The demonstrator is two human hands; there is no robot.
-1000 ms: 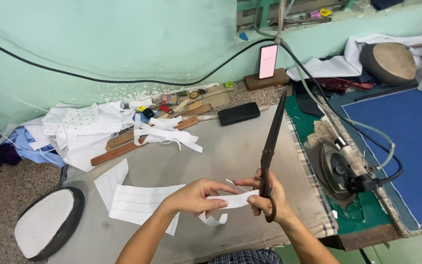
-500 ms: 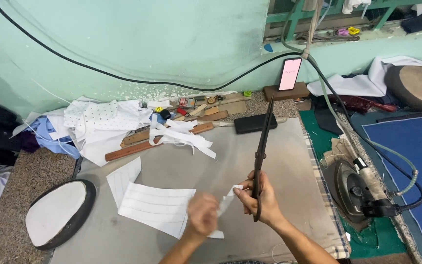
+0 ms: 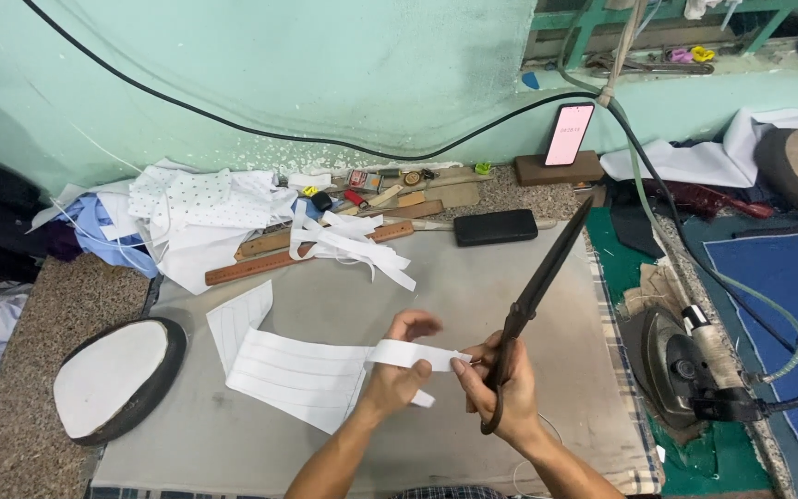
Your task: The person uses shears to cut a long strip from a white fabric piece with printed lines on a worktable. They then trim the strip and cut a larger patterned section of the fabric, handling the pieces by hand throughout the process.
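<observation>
Your left hand (image 3: 397, 370) pinches a white cloth strip (image 3: 415, 355); your right hand (image 3: 501, 388) grips its other end and closed black shears (image 3: 538, 291), blades pointing away from you.

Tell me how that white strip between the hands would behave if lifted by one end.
The white strip looks thin and narrow, so probably light and floppy. It spans left hand to right hand, likely drooping if either lets go.

1. Fabric strip (image 3: 415, 355) held between left hand (image 3: 399, 370) and right hand (image 3: 502, 390), above tabletop (image 3: 473, 296).
2. Shears (image 3: 533, 300) in right hand, blades pointing away.
3. Striped cloth piece (image 3: 293, 374) left of hands, on tabletop.
4. Iron (image 3: 685, 365) right of tabletop.
5. Phone (image 3: 569, 135) behind, against wall.
</observation>
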